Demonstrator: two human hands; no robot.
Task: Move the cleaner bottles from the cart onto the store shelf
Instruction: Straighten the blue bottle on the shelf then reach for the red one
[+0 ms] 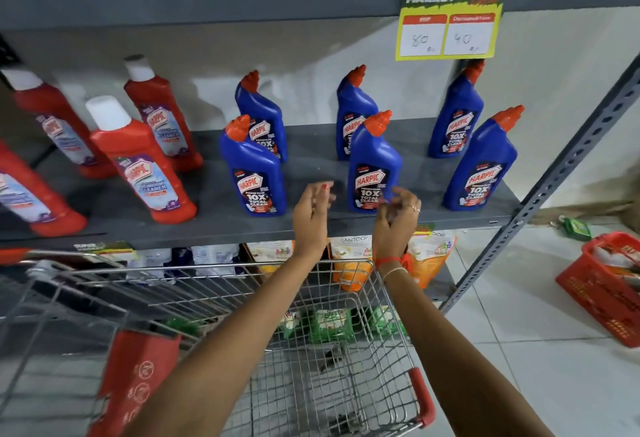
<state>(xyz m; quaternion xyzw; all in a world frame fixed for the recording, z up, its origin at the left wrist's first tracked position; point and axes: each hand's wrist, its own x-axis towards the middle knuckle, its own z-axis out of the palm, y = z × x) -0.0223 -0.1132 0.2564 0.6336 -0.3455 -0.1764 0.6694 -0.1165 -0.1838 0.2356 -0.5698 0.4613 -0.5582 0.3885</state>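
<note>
Several blue cleaner bottles with orange caps stand upright on the grey store shelf (pixel 311 225). The front middle bottle (pixel 372 163) stands just beyond my right hand (pixel 396 218), whose fingers are curled and apart, holding nothing. My left hand (pixel 311 215) hovers open between that bottle and the front left blue bottle (pixel 254 173). Another blue bottle (pixel 481 166) is at the front right. Red cleaner bottles with white caps (pixel 138 166) stand on the shelf's left part. The wire cart (pixel 339 360) below my arms holds no bottles that I can see.
A yellow price sign (pixel 453 14) hangs from the upper shelf. Orange refill pouches (pixel 349 263) fill the lower shelf behind the cart. A red basket (pixel 602 284) sits on the tiled floor at right, beside the slanted shelf post (pixel 540 194).
</note>
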